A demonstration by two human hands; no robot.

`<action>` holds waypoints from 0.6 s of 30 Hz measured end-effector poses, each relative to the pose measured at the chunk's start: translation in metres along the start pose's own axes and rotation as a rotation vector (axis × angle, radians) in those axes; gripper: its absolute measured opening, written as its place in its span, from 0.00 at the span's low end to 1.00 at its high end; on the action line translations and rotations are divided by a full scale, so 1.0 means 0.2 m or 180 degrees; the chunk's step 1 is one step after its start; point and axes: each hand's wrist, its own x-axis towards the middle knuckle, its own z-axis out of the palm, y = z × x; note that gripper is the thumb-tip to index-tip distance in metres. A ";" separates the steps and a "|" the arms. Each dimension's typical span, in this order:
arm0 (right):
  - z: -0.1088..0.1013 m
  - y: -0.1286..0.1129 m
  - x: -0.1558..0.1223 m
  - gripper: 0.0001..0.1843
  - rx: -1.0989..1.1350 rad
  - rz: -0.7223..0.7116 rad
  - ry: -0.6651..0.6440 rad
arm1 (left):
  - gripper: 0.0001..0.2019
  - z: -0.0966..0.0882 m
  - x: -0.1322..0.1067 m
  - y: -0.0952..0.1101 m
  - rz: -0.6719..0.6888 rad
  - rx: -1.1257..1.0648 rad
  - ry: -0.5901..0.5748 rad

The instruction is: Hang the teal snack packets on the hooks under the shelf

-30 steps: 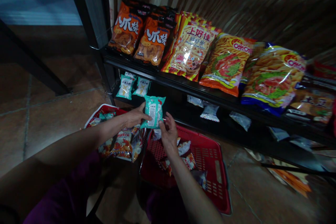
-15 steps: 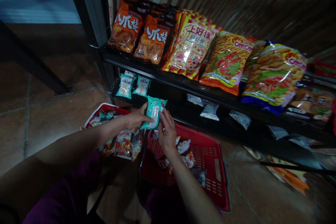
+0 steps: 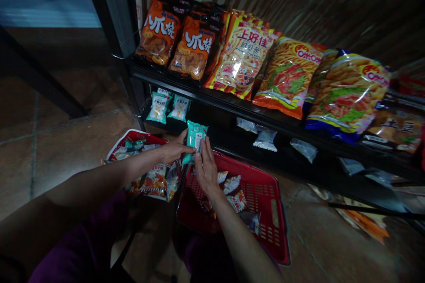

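Note:
A small teal snack packet (image 3: 196,134) is between my two hands, in front of the lower shelf. My left hand (image 3: 175,149) grips its left side, thumb across the front. Along the right edge lies my right hand (image 3: 206,166), its fingers fairly straight and touching the packet. Below the right hand stands a red basket (image 3: 265,190) with several small snack packets in it. Left of it, under my left forearm, is another red basket (image 3: 121,141), filled with snack packets. Two teal-and-white packets (image 3: 159,108) stand at the left end of the lower shelf, with more behind.
On the upper black shelf (image 3: 229,99) stand orange bags (image 3: 191,46), prawn cracker bags (image 3: 244,57) and larger noodle-picture bags (image 3: 287,77). Silvery packets (image 3: 265,139) lie on the lower shelf. A dark shelf post (image 3: 114,17) rises at the left; flat packages (image 3: 361,221) lie lower right.
The teal packet has turned slightly, its right edge angled away. My right hand has shifted a little left, its fingers straighter along the packet. The left hand keeps its hold.

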 end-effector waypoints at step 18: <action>-0.03 -0.04 0.03 0.39 0.1055 0.0627 -0.0380 | 0.26 0.02 -0.03 0.05 -0.0143 0.0085 -0.0047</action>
